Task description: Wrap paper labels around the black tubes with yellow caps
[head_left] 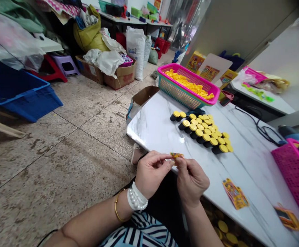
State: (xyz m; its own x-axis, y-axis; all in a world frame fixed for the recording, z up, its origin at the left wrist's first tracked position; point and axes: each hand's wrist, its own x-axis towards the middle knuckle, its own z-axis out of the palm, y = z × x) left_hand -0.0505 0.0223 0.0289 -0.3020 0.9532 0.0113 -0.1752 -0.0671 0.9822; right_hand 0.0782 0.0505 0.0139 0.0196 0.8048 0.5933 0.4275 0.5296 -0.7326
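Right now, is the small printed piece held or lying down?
Held: the left hand and right hand pinch the small printed piece between them, by the near edge of the table.

White marbled table (151, 125): yellow-topped containers (207, 131), baskets (178, 93), labels (235, 195).

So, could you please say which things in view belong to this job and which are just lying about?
Belong, probably: small printed piece in left hand and right hand; yellow-topped black cylinders; printed pieces on the table.
Seemingly lying about: blue crate; purple stool; white sack.
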